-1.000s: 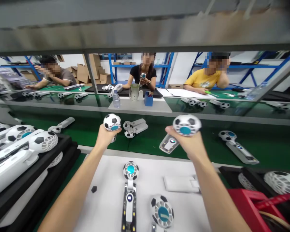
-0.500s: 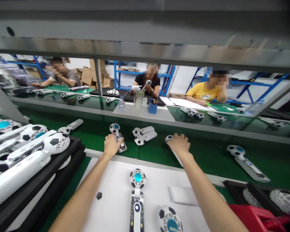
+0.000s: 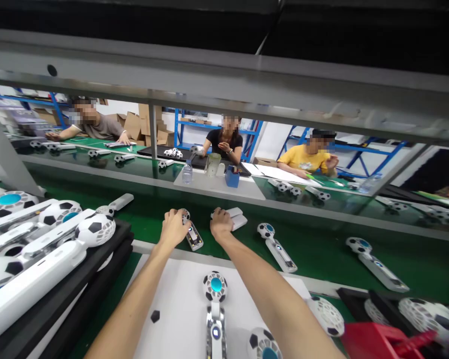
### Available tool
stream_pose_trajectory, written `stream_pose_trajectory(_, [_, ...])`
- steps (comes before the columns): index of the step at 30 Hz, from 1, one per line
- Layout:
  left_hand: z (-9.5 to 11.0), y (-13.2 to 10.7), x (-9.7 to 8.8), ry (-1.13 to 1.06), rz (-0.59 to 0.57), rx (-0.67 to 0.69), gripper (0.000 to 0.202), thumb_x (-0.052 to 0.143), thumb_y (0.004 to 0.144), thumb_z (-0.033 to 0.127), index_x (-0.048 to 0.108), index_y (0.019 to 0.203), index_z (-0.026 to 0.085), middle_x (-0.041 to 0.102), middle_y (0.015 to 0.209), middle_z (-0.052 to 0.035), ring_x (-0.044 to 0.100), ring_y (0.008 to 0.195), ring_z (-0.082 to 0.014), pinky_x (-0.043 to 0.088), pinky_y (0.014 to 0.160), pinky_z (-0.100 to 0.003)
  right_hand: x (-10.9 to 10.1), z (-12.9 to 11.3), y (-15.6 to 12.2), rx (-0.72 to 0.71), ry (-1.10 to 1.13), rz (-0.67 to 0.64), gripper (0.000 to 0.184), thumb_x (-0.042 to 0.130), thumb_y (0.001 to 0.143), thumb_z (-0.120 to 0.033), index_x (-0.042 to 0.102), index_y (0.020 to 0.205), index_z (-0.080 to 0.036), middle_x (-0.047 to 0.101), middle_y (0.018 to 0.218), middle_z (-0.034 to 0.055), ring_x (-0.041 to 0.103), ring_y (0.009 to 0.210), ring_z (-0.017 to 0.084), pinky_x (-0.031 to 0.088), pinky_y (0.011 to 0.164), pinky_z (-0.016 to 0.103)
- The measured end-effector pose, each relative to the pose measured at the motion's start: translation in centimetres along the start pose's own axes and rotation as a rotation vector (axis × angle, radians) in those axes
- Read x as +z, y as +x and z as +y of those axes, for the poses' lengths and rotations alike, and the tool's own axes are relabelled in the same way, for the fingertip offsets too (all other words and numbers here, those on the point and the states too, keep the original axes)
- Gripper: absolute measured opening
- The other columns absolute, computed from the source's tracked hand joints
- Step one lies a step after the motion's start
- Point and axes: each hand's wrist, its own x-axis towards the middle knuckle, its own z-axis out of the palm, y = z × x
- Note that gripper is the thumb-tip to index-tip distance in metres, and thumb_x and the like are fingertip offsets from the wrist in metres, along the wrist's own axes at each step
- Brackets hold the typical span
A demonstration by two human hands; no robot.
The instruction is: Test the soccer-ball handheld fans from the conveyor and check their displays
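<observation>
My left hand reaches over the green conveyor belt, fingers curled over the football-patterned head of a white handheld fan that lies on the belt. Right beside it, my right hand is closed over the heads of two more fans lying side by side. Their white handles stick out to the right of my knuckles. Another fan lies alone on the belt further right, apart from both hands.
On the white mat near me lie a fan, part of another fan head and a small black piece. Black trays of fans stand left, a red box right. Three people sit across the line.
Both hands lowered their fans onto the belt. My right hand then let go of its fan and moved left onto the pair of fans. My left hand stayed on its fan.
</observation>
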Motion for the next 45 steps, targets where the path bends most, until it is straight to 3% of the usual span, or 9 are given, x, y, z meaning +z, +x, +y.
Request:
stream_pose_trajectory(10, [2.0,-0.9,-0.8,-0.150,-0.115,0.146,0.032,0.061,0.092,0.033,0.060,0.119,0.016,0.058,0.123,-0.0105,0.054,0.115,-0.0261,0.044,0.100,-0.047,-4.4,6.0,-1.5,-0.044,0.187,0.020,0.043,0.060,0.096,-0.037,0.054,0.133,-0.017,0.057,0.132,0.0119,0.059,0.116,0.027,0.049,0.098,0.051])
stream_pose_trajectory(13, [2.7,-1.5,-0.2,-0.235,-0.174,0.213,0.039,0.063,0.085,0.028,0.061,0.121,0.015,0.056,0.127,-0.0139,0.053,0.120,-0.0307,0.042,0.103,-0.046,-8.8,8.3,-2.3,-0.096,0.324,-0.086,0.045,0.059,0.096,-0.043,0.055,0.132,-0.016,0.060,0.129,0.0119,0.061,0.113,0.026,0.050,0.098,0.049])
stream_pose_trajectory(19, [5.4,-3.5,-1.5,-0.508,-0.351,0.396,0.103,0.083,0.064,0.038,0.033,0.152,0.018,0.030,0.158,-0.0166,0.029,0.145,-0.0361,0.026,0.118,-0.048,-17.4,9.5,-7.2,-0.258,0.639,-0.483,0.045,0.070,0.083,-0.050,0.066,0.119,-0.022,0.072,0.119,0.0072,0.069,0.104,0.024,0.056,0.089,0.032])
stream_pose_trajectory(22, [6.8,-4.6,-2.9,-0.697,-0.597,0.467,0.088,0.087,0.062,0.042,0.052,0.140,0.022,0.054,0.142,-0.0126,0.050,0.131,-0.0334,0.040,0.110,-0.044,-19.4,8.7,-9.5,-0.285,0.806,-0.707,0.042,0.074,0.080,-0.047,0.067,0.112,-0.021,0.075,0.105,0.0073,0.073,0.083,0.021,0.060,0.071,0.030])
stream_pose_trajectory(25, [7.5,-5.3,-3.1,-0.898,-0.798,0.432,0.052,0.086,0.066,0.042,0.069,0.109,0.017,0.072,0.107,-0.0086,0.067,0.100,-0.0258,0.053,0.091,-0.037,-19.9,8.1,-10.2,-0.270,0.930,-0.803,0.034,0.074,0.081,-0.045,0.071,0.101,-0.017,0.077,0.101,0.0084,0.074,0.079,0.020,0.061,0.067,0.028])
stream_pose_trajectory(33, [6.6,-5.0,-3.6,-1.095,-0.777,0.285,0.042,0.083,0.068,0.043,0.065,0.093,0.014,0.066,0.072,-0.0029,0.059,0.056,-0.0139,0.050,0.054,-0.026,-20.7,9.3,-8.7,-0.258,1.033,-0.740,0.037,0.078,0.077,-0.034,0.071,0.108,-0.017,0.077,0.087,0.0109,0.073,0.076,0.021,0.059,0.058,0.026])
stream_pose_trajectory(39, [8.5,-7.0,-6.7,-0.978,-1.001,0.485,0.049,0.091,0.054,0.032,0.074,0.098,0.017,0.072,0.082,-0.0054,0.067,0.077,-0.0234,0.056,0.076,-0.035,-21.2,7.1,-8.3,-0.289,0.956,-0.886,0.023,0.075,0.077,-0.027,0.075,0.095,-0.014,0.075,0.086,0.0083,0.070,0.071,0.017,0.058,0.059,0.022])
stream_pose_trajectory(43, [9.8,-8.2,-7.8,-0.875,-0.876,0.577,0.041,0.091,0.053,0.029,0.075,0.089,0.019,0.069,0.107,-0.0064,0.065,0.100,-0.0271,0.053,0.090,-0.035,-21.2,5.6,-7.7,-0.269,0.959,-0.937,0.028,0.071,0.083,-0.036,0.073,0.090,-0.010,0.072,0.076,0.0094,0.068,0.065,0.017,0.057,0.057,0.023])
stream_pose_trajectory(45, [9.8,-8.5,-8.2,-0.958,-0.844,0.490,0.043,0.090,0.058,0.029,0.073,0.095,0.018,0.070,0.100,-0.0064,0.067,0.089,-0.0230,0.055,0.081,-0.032,-20.8,5.8,-7.6,-0.230,1.120,-0.765,0.038,0.064,0.089,-0.047,0.071,0.096,-0.010,0.073,0.082,0.0107,0.069,0.070,0.019,0.059,0.062,0.028])
